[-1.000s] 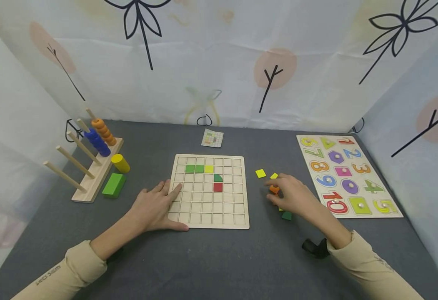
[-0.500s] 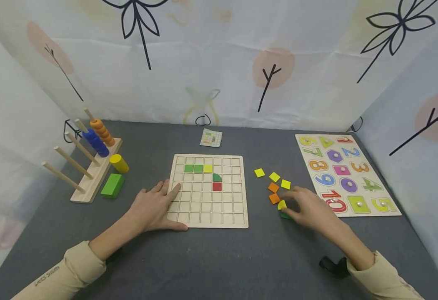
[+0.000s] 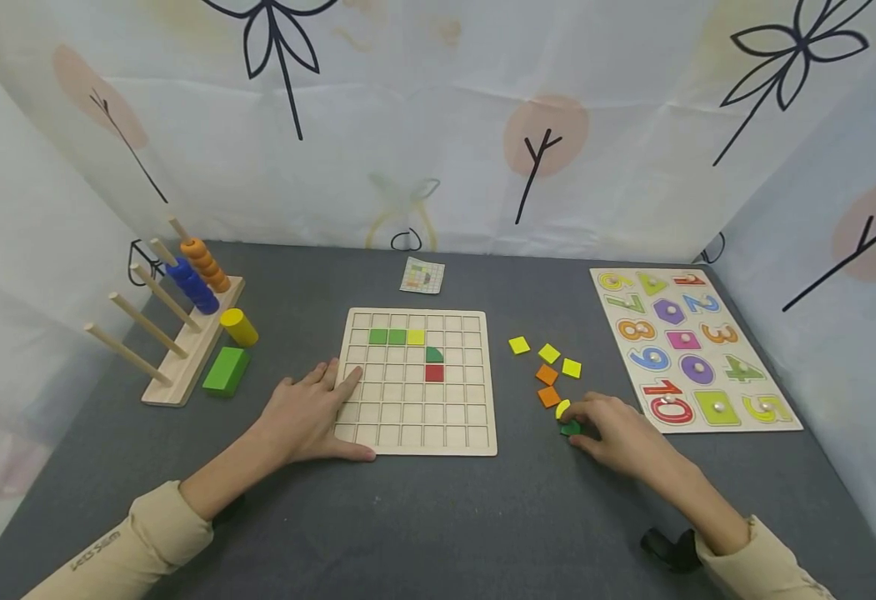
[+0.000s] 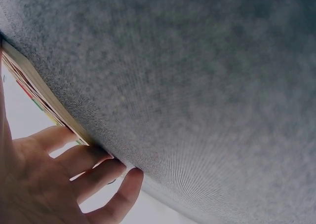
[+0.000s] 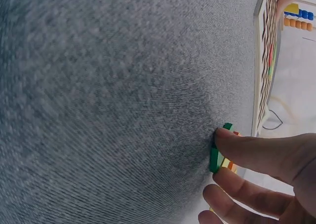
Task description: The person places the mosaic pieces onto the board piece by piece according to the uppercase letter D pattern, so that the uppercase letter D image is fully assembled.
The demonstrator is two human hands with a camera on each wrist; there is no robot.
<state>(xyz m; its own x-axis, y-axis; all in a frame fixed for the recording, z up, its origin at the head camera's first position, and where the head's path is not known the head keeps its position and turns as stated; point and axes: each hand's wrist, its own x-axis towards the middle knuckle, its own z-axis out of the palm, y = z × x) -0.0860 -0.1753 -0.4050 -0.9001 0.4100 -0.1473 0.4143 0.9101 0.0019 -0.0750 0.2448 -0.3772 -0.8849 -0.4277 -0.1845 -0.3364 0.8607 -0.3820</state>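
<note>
In the head view, my left hand (image 3: 306, 418) rests with spread fingers along the left side of the wooden grid board (image 3: 396, 433), its thumb at the near edge. The left wrist view shows those fingers against the board's edge (image 4: 44, 93). On the board lie two green squares (image 3: 387, 337), a yellow square (image 3: 416, 337), a green quarter-circle (image 3: 433, 356) and a red square (image 3: 434, 373). To its right, my right hand (image 3: 621, 433) pinches a small green piece (image 5: 214, 159) between thumb and forefinger. A yellow rounded piece (image 3: 561, 409) lies beside it, partly covered by my fingers.
Yellow squares (image 3: 549, 354) and orange squares (image 3: 548, 397) lie between board and right hand. A number puzzle (image 3: 696, 352) lies at right. A peg stand (image 3: 190, 350), yellow cylinder (image 3: 239, 327) and green block (image 3: 226, 372) stand at left. A pattern card (image 3: 422, 276) lies behind.
My right hand has moved from above the orange and yellow pieces toward me and to the right, down to the green piece. My left hand stays on the board.
</note>
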